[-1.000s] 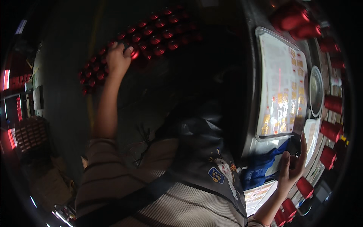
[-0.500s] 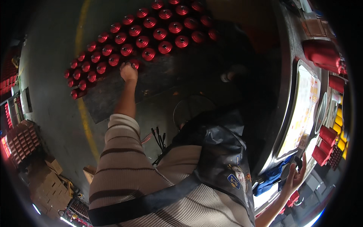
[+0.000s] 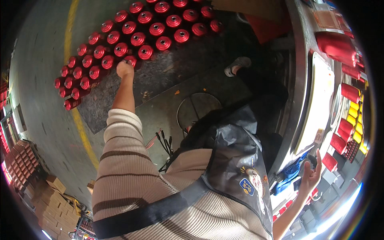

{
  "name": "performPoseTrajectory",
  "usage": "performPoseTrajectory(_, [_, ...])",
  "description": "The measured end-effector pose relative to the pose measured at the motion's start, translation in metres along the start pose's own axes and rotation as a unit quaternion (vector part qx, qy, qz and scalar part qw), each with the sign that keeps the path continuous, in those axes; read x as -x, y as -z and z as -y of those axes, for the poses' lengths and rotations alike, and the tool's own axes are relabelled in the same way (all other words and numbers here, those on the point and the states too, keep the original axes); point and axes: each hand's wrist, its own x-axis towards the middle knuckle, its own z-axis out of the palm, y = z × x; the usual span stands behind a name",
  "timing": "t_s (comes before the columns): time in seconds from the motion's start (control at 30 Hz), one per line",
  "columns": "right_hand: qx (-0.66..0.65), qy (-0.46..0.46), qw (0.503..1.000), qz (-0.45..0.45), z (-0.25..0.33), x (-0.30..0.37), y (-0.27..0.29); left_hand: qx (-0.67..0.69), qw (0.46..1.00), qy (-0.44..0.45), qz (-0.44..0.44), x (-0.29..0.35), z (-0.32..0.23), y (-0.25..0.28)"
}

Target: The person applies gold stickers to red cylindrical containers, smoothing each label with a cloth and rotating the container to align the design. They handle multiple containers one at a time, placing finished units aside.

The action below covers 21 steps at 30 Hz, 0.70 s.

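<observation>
At the near edge of the rows on the floor, your left hand [image 3: 125, 70] is curled closed over the top of a red canister [image 3: 133, 60]; that canister stands at the front of the block, just beside its neighbours, and your fingers hide part of its top. Beyond and to either side of it, more red canisters [image 3: 163, 43] stand in slanting rows; a dark board [image 3: 160, 78] lies on your side of them, and a yellow line [image 3: 83, 134] runs along the floor to the left.

Your hands are well apart; your right hand [image 3: 311, 175] is loosely spread by the bench [image 3: 302, 54], forefinger pointing up and thumb clear of it, with nothing to be seen in its grasp; whether it touches the bench you cannot tell from this angle. Just left of it lies a blue cloth [image 3: 291, 172]; farther up the bench is a pale sheet [image 3: 315, 102], glaring with light, and past that stand red containers [image 3: 337, 47] with yellow pieces [image 3: 353, 113] farther out.
</observation>
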Motion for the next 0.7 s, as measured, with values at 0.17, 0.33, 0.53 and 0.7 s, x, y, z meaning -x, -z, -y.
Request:
performPoseTrajectory(0.17, [-0.052, 0.001, 0.999, -0.015, 0.004, 0.016, -0.009, 0.002, 0.999, -0.044, 0.004, -0.003, -0.004, 0.001])
performPoseTrajectory(0.33, [-0.203, -0.106, 0.971, -0.074, 0.002, 0.049, -0.019, 0.007, 1.0, -0.011, -0.023, -0.004, 0.008, 0.022])
performPoseTrajectory(0.53, [-0.315, -0.234, 0.901, -0.186, -0.005, 0.113, -0.025, 0.386, 0.9, -0.188, -0.07, 0.032, -0.148, 0.038])
performPoseTrajectory(0.7, [-0.263, -0.257, 0.878, -0.307, -0.03, 0.162, -0.019, 0.621, 0.702, -0.347, 0.037, 0.174, -0.375, 0.173])
